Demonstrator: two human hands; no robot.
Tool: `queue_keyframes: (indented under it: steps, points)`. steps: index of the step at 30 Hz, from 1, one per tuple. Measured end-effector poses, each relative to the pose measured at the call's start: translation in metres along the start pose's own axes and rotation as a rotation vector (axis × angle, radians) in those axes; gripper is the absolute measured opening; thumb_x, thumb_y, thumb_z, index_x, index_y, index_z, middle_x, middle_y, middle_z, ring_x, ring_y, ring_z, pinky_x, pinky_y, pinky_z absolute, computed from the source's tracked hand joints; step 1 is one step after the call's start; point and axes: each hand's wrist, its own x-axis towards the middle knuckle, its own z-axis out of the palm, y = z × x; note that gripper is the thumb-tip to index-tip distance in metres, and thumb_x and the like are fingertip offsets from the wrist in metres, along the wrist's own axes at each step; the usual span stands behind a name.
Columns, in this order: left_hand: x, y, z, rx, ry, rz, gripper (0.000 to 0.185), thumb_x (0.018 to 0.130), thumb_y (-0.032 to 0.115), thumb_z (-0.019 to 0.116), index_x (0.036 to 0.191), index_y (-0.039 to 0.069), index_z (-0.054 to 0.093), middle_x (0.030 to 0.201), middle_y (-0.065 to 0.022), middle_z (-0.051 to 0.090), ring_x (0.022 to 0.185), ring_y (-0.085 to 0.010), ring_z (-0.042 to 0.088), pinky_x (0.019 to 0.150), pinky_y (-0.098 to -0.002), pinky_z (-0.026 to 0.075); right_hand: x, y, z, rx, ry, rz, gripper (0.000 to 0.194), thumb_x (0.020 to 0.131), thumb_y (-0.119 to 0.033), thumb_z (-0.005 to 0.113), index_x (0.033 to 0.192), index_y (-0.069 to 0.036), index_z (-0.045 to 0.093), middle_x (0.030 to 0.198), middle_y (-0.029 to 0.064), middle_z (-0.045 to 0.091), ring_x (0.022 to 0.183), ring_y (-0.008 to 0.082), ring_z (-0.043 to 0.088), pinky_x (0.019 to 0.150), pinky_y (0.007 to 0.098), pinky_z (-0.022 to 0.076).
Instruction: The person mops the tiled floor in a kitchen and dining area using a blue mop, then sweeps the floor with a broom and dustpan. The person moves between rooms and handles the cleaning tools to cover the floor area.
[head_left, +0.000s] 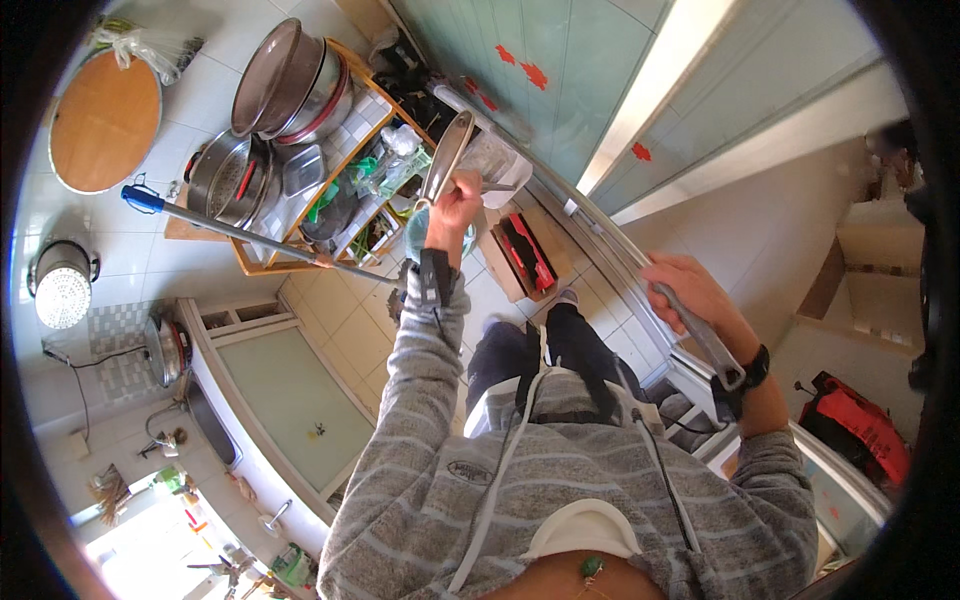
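Observation:
In front of the shelf rack, my left hand (456, 201) is closed on a round, lid-like metal piece (448, 154), seen almost edge-on. A short grey bar (498, 187) shows on the other side of that fist; whether it belongs to the same piece is unclear. My right hand (686, 289), beside the sliding door frame, grips a grey handle (699, 334) that has a hanging hole at its end, lying back along my wrist. What the handle's other end joins is hidden by the fingers.
A tiled shelf rack (360, 127) bears stacked basins (281, 82) and a steamer pot (229, 176). A blue-ended pole (247, 238) leans across it. On the floor ahead sits a cardboard box (499, 255) with a red and black package (531, 255). Glass door panels (570, 67) stand at right.

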Motion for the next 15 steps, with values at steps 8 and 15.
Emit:
queue_keyframes:
  steps: [8, 15]
  points:
    - [0.104, 0.106, -0.025, -0.051, 0.020, 0.178, 0.010, 0.073, -0.002, 0.052, 0.067, 0.001, 0.045, 0.064, -0.0080, 0.047, 0.061, -0.0171, 0.052, 0.058, -0.0289, 0.052, 0.155, -0.056, 0.025, 0.015, 0.010, 0.091, 0.021, 0.081, -0.024, 0.052, 0.071, -0.007, 0.045, 0.056, 0.0008, 0.047, 0.042, 0.0086, 0.044, 0.035, 0.0246, 0.0368]
    - [0.135, 0.160, -0.024, 0.031, 0.049, 0.172, 0.010, 0.075, 0.002, 0.055, 0.083, -0.004, 0.054, 0.078, -0.0109, 0.056, 0.076, -0.0215, 0.057, 0.065, -0.0335, 0.053, 0.275, -0.085, 0.053, 0.412, -0.083, 0.359, 0.022, 0.083, -0.023, 0.050, 0.067, -0.011, 0.043, 0.055, -0.0014, 0.045, 0.043, 0.0064, 0.043, 0.035, 0.0196, 0.0360]
